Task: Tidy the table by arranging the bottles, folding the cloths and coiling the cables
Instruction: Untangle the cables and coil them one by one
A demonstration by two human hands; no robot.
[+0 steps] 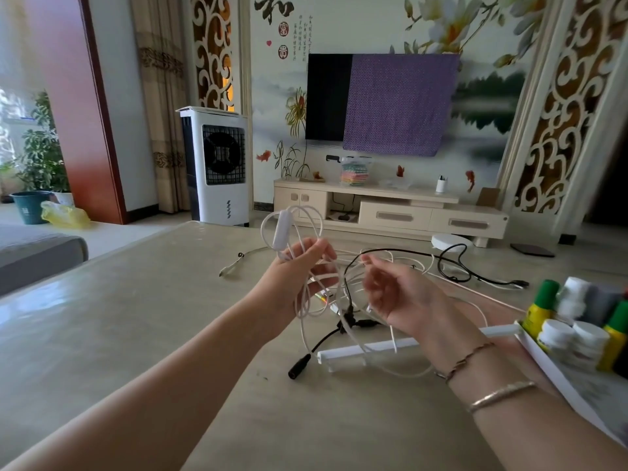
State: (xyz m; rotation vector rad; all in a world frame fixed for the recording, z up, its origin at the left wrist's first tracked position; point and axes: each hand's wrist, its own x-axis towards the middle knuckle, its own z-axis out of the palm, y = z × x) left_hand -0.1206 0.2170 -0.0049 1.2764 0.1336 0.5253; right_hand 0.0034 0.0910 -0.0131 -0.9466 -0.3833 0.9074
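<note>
Gripping white cable (pixel 307 232) loops, left hand (pixel 299 266) should hold firm while open right hand (pixel 390 290), at three o'clock, feeds slack evenly.

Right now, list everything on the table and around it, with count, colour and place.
white cable: one, white, with inline switch, looped up from the left hand
black cable: one, black, lying on the far right of the table
black plug: one, black, on the table below the hands
light bar: one, white, flat on the table under the right wrist
bottles: several, white and yellow-green, in the tray at right
tray: one, white, at the right edge
table: one, beige
fan: one, white, on the floor beyond the table
TV: one, black, half under a purple cloth
left hand: grips the white cable
right hand: fingers at the cable strands, blurred
</note>
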